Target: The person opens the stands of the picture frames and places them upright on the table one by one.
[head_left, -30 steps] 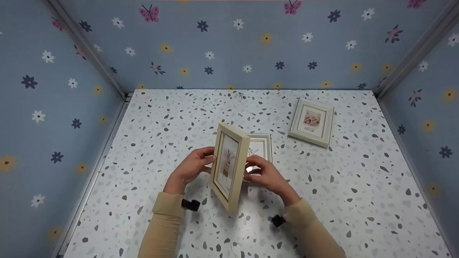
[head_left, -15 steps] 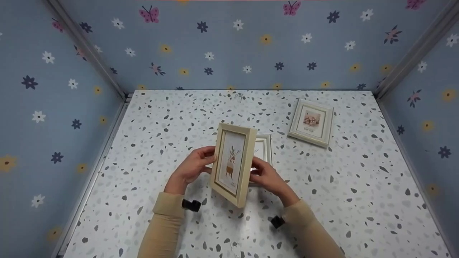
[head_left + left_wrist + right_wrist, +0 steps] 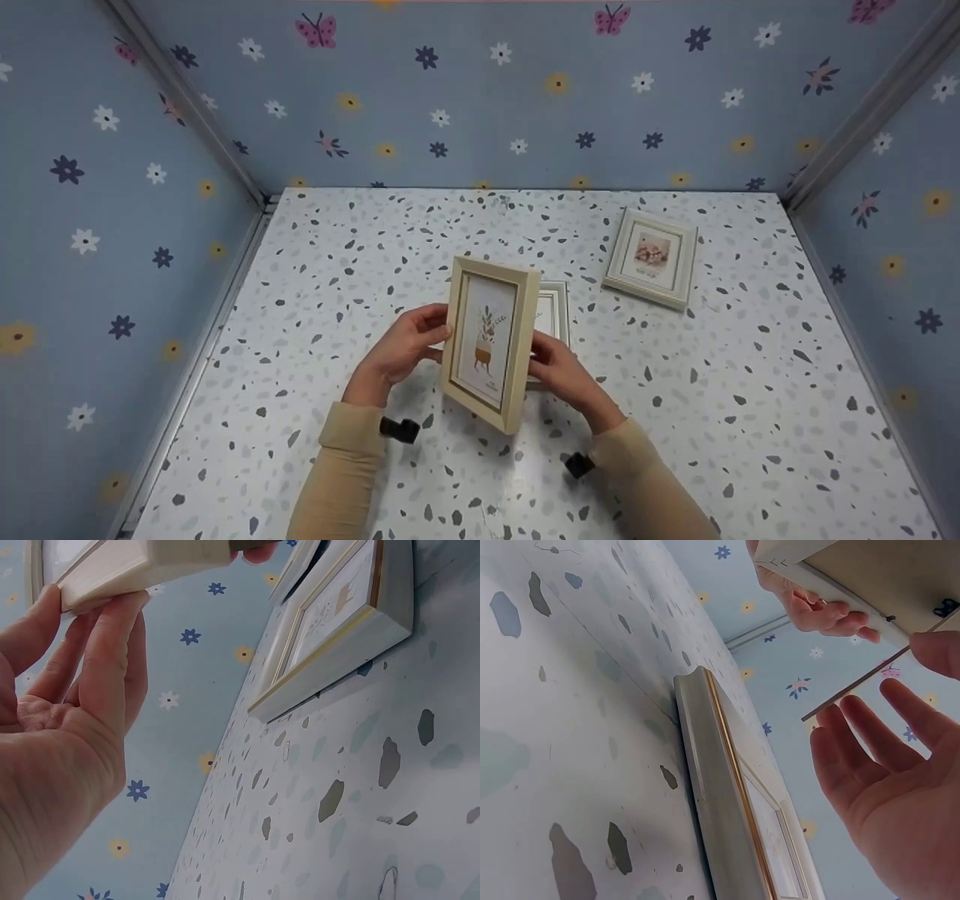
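A cream picture frame [image 3: 487, 345] with a potted-plant print stands tilted above the table in the head view, facing left. My left hand [image 3: 401, 345] grips its left edge, thumb on the front and fingers behind. Behind the frame, my right hand [image 3: 562, 371] holds a thin flat stand [image 3: 859, 682] between thumb and fingers, seen edge-on in the right wrist view. The frame's plain back [image 3: 885, 585] shows there too, with a small dark clip. Partly hidden behind the held frame lies a second, whitish frame [image 3: 555, 315], face up.
A third whitish frame [image 3: 651, 255] with a pink flower print lies face up at the back right. The speckled table [image 3: 337, 255] is bounded by blue flowered walls [image 3: 480, 97] at the back and both sides.
The held frame has turned so that its front shows more and its right side has swung rightward. My right hand has shifted slightly right with it, while my left hand keeps its place.
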`<state>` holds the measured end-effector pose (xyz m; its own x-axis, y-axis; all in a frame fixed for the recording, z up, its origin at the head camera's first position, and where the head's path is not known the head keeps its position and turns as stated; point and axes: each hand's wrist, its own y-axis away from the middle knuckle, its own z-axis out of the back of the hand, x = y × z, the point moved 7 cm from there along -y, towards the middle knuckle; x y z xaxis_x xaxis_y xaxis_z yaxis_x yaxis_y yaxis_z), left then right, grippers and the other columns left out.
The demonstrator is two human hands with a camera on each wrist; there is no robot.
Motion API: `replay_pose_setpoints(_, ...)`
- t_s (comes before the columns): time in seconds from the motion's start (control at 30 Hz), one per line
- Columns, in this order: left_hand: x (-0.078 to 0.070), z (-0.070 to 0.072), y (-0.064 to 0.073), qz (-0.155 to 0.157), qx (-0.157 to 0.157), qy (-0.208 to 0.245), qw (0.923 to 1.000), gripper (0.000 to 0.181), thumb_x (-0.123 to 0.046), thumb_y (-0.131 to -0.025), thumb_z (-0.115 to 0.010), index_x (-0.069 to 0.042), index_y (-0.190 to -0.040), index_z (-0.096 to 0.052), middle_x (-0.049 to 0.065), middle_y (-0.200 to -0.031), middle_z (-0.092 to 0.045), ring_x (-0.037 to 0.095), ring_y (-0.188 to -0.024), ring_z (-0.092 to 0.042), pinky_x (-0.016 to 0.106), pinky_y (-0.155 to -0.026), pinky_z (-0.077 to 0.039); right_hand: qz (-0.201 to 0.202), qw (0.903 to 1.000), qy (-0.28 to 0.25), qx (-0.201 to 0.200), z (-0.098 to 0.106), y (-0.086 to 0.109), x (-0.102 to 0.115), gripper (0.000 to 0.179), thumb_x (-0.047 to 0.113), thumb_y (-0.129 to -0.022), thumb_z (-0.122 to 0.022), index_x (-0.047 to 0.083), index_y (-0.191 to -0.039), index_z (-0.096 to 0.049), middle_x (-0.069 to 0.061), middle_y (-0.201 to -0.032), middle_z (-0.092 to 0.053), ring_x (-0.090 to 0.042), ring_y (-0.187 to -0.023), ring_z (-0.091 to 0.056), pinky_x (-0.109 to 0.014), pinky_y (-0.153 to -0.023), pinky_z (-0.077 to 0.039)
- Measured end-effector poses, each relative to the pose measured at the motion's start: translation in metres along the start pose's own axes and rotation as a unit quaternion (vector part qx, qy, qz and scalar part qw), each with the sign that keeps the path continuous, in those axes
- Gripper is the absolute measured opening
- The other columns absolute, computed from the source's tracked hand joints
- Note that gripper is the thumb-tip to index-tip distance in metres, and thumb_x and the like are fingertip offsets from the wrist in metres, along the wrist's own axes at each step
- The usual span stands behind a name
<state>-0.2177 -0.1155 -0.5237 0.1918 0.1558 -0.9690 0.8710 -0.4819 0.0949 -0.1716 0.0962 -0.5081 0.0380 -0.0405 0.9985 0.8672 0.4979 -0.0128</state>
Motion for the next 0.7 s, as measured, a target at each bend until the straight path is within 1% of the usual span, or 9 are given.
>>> replay_pose_setpoints(0.03, 0.0, 0.0, 0.0, -0.001, -0.001, 0.0, 1.0, 0.041, -0.01, -0.098, -0.064, 0.002, -0.136, -0.055, 0.015, -0.119, -0.064, 0.027, -0.103, -0.065, 0.038, -0.069, -0.059, -0.004, 1.0, 0.001, -0.002, -0.001, 0.001, 0.004, 0.046, 0.007, -0.1, -0.06, -0.001, -0.144, -0.048, -0.018, -0.139, -0.055, -0.031, -0.12, -0.058, -0.042, -0.096, -0.05)
replay_pose_setpoints(0.1, -0.001, 0.0, 0.001, -0.004, -0.001, 0.002, 1.0, 0.04, -0.01, -0.098, -0.064, 0.003, -0.136, -0.055, 0.016, -0.118, -0.064, 0.027, -0.102, -0.065, 0.038, -0.069, -0.059, -0.006, 0.9999, 0.008, -0.003, -0.001, 0.001, 0.006, 0.046, 0.01, -0.1, -0.06, 0.0, -0.143, -0.049, -0.017, -0.138, -0.056, -0.03, -0.119, -0.059, -0.041, -0.094, -0.051)
replay_pose_setpoints(0.17, -0.001, 0.0, 0.002, -0.006, 0.0, 0.001, 1.0, 0.04, -0.01, -0.098, -0.064, 0.003, -0.135, -0.055, 0.016, -0.118, -0.064, 0.028, -0.102, -0.065, 0.038, -0.068, -0.059, -0.011, 0.9998, 0.014, -0.004, -0.001, 0.0, 0.0, 0.046, 0.011, -0.101, -0.06, 0.0, -0.144, -0.049, -0.017, -0.138, -0.056, -0.03, -0.118, -0.059, -0.041, -0.094, -0.051)
replay_pose_setpoints(0.33, -0.001, 0.0, 0.003, -0.005, 0.0, -0.001, 1.0, 0.039, -0.009, -0.098, -0.063, 0.003, -0.135, -0.056, 0.015, -0.117, -0.064, 0.027, -0.101, -0.065, 0.037, -0.068, -0.059, -0.019, 0.9997, 0.01, -0.013, 0.005, -0.005, -0.023, 0.047, 0.009, -0.101, -0.058, 0.003, -0.146, -0.047, -0.016, -0.14, -0.054, -0.03, -0.121, -0.057, -0.042, -0.095, -0.05)
replay_pose_setpoints(0.4, 0.0, 0.002, 0.002, -0.004, -0.004, -0.001, 1.0, 0.038, -0.008, -0.099, -0.063, 0.002, -0.134, -0.056, 0.015, -0.115, -0.064, 0.026, -0.1, -0.065, 0.037, -0.068, -0.059, -0.018, 0.9996, 0.008, -0.017, 0.007, -0.005, -0.026, 0.046, 0.01, -0.101, -0.059, 0.004, -0.145, -0.048, -0.015, -0.14, -0.055, -0.03, -0.121, -0.057, -0.043, -0.095, -0.05)
replay_pose_setpoints(0.6, 0.001, 0.005, 0.002, -0.003, -0.011, -0.004, 0.9999, 0.04, -0.011, -0.098, -0.064, 0.001, -0.135, -0.056, 0.015, -0.116, -0.064, 0.027, -0.1, -0.065, 0.037, -0.069, -0.059, -0.002, 0.9998, 0.005, -0.018, 0.01, -0.004, -0.028, 0.047, 0.014, -0.1, -0.062, 0.009, -0.145, -0.05, -0.011, -0.14, -0.056, -0.028, -0.123, -0.057, -0.042, -0.097, -0.05)
replay_pose_setpoints(0.7, 0.002, 0.007, 0.002, -0.006, -0.015, -0.001, 0.9999, 0.039, -0.012, -0.098, -0.064, 0.001, -0.134, -0.056, 0.015, -0.116, -0.064, 0.027, -0.1, -0.065, 0.038, -0.07, -0.059, 0.009, 0.9998, 0.0, -0.015, 0.01, -0.004, -0.026, 0.047, 0.011, -0.099, -0.061, 0.006, -0.144, -0.05, -0.012, -0.137, -0.057, -0.029, -0.122, -0.056, -0.042, -0.096, -0.05)
